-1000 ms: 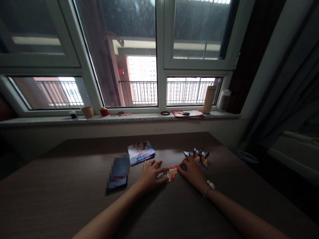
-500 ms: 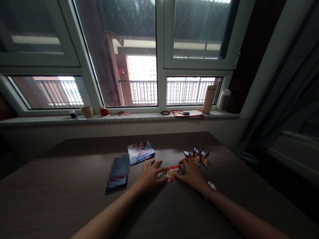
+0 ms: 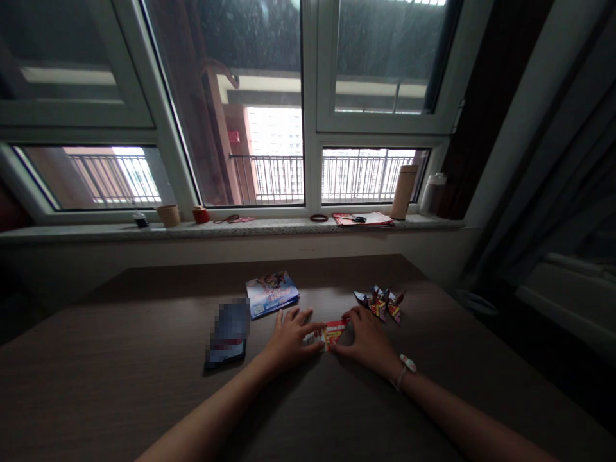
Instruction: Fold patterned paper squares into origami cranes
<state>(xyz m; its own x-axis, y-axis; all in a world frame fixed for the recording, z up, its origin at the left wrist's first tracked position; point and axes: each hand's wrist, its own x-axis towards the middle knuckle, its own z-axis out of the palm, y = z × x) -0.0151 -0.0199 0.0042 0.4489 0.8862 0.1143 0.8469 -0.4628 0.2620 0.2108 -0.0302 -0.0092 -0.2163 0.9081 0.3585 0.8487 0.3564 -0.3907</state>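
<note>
A small red, yellow and white printed paper [image 3: 335, 331] lies on the brown table between my hands. My left hand [image 3: 292, 337] rests over its left part, fingers spread, thumb and index finger on the paper. My right hand [image 3: 368, 338], with a bracelet at the wrist, touches the right part of the paper with thumb and index finger set apart at its lower and upper edges. Just beyond my right hand stand several folded paper pieces [image 3: 393, 308] with pointed tips.
A stack of blue printed leaflets [image 3: 272, 294] and a dark phone [image 3: 227, 333] lie left of my hands on the table [image 3: 120, 359]. On the windowsill [image 3: 283, 226] are a paper cup [image 3: 168, 216], scissors [image 3: 359, 219] on papers and a tan bottle [image 3: 404, 192].
My right thumb has moved left and down along the paper, and the right part of the paper now shows a slanted edge. My left hand has barely moved.
</note>
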